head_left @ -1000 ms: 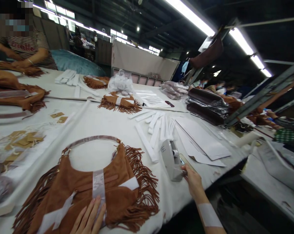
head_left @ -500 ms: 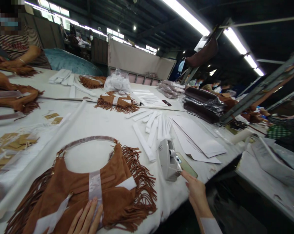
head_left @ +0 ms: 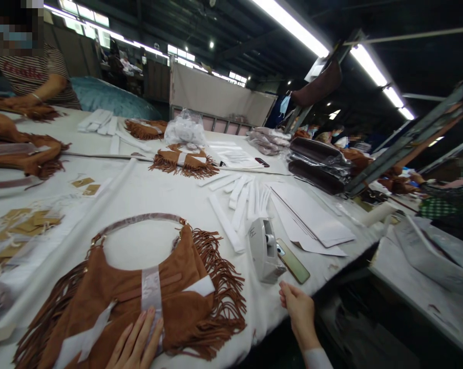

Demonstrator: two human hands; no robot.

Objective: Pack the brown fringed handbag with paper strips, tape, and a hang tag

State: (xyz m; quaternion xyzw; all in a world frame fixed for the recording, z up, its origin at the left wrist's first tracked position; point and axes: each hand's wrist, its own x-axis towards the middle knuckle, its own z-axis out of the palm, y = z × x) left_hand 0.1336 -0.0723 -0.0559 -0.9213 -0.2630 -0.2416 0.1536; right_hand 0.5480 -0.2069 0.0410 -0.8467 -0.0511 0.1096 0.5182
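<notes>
A brown suede handbag with fringed sides lies on the white-covered table, its curved handle toward the far side. My left hand rests flat on it, fingers stretched over the lower end of a translucent strip running down its front. White pieces sit on the bag's right side and lower left. My right hand is closed in a pinch just in front of a grey tape dispenser, apart from it. Whatever lies between those fingertips is too small to make out. A phone lies beside the dispenser.
White strips and paper sheets lie beyond the dispenser. Tan tags are at left. Another fringed bag and wrapped dark items stand farther back. A co-worker handles a brown bag at upper left. The table edge runs along the right.
My right hand has come away from the front of the tape dispenser, moving down toward me, and its fingers are curled in more. My left hand stays on the handbag.
</notes>
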